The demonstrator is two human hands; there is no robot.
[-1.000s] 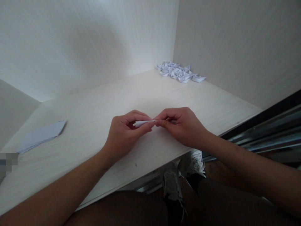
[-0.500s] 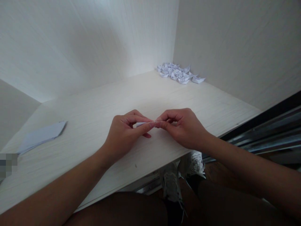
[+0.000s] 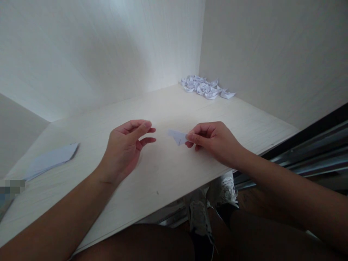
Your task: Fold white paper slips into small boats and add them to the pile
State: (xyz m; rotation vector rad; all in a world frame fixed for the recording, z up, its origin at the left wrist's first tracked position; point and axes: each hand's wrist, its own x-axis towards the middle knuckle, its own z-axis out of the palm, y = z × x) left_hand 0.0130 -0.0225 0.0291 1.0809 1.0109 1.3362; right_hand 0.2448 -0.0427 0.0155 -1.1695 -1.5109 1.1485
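Note:
A small folded piece of white paper [image 3: 178, 137] is pinched at its right end between the thumb and fingers of my right hand [image 3: 214, 139]. It has a straight upper strip with a triangular point hanging down, and I hold it above the white board surface. To its left, apart from the paper, is my left hand [image 3: 127, 145]. That hand holds nothing; its thumb lies near the forefinger while the lower fingers are spread apart.
Several folded paper boats [image 3: 206, 87] lie heaped in the far right corner against the panels. On the left rests a stack of white paper sheets [image 3: 53, 159]. The front edge of the board runs above my shoes [image 3: 199, 214].
My left hand has let go of the folded paper and moved left, its fingers opening. The paper stays in my right hand, now showing its triangular side. The view has shifted slightly.

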